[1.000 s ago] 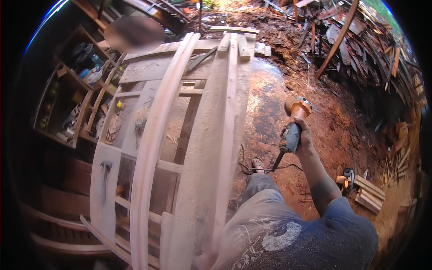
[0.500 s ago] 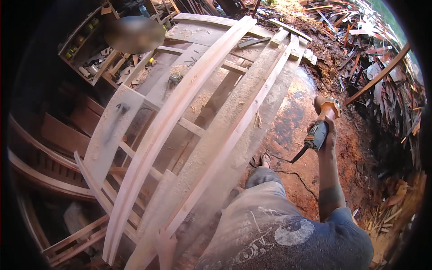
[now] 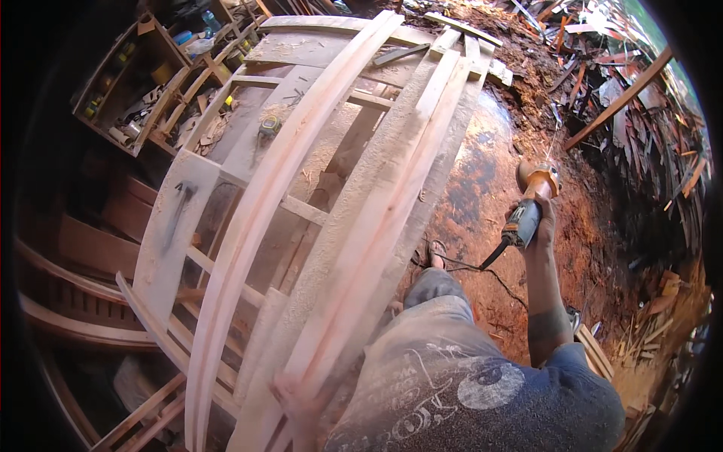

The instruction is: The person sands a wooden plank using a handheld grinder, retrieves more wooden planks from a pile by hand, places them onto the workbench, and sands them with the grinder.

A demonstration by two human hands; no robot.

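My right hand is wrapped round the body of an angle grinder with an orange head, held out to the right above the ground. Its black cord hangs down near my foot. At the lower middle, my left hand grips the near end of a long pale wooden plank; its fingers are blurred. The plank's broad face shows, with a reddish streak along it, and it lies lengthwise over the dusty workbench. To its left, a curved wooden beam spans the bench frame.
A tape measure and a hammer lie on bench boards to the left. Shelves stand at the far left. Wood scraps are heaped at the right, crossed by a slanting pole.
The plank at my left hand has turned from its narrow edge to show its broad face. My left hand has shifted slightly right and up. The grinder stays out at the right.
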